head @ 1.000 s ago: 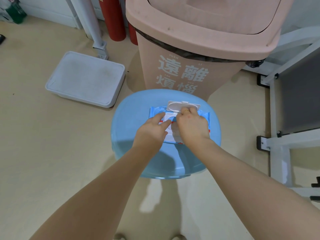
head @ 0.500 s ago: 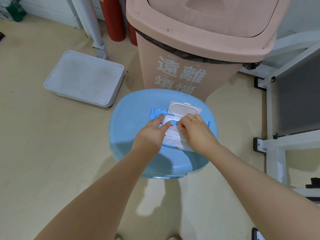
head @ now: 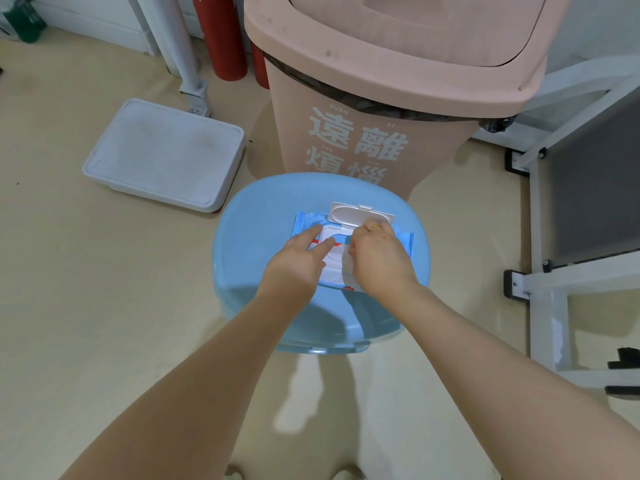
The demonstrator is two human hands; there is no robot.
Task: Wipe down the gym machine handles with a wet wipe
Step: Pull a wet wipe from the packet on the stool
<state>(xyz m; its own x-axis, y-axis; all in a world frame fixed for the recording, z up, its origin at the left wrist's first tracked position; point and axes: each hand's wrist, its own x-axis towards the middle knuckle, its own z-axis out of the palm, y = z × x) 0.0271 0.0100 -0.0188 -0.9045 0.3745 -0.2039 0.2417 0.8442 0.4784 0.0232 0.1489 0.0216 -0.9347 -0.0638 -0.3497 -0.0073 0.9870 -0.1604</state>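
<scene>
A blue wet-wipe pack (head: 304,221) lies flat on the seat of a light-blue plastic stool (head: 256,216), its white flip lid (head: 349,213) open and hinged back on the far side. The right hand (head: 379,259), fingers curled, pinches a white wet wipe (head: 348,268) at the pack's opening; a gold ring (head: 374,227) shows on one finger. Just to the left of this pinch, the left hand (head: 299,261) presses the pack down with straight, extended fingers (head: 323,244) resting on the label beside the opening. Beyond the grip stands a pink lidded waste bin (head: 381,81) with white characters, touching or nearly touching the stool's far edge. Farther left of the hands, a white rectangular tray (head: 162,154) lies upside down on the beige floor (head: 86,271). To the right, well apart from the grip, stands a white gym machine frame (head: 550,282).
</scene>
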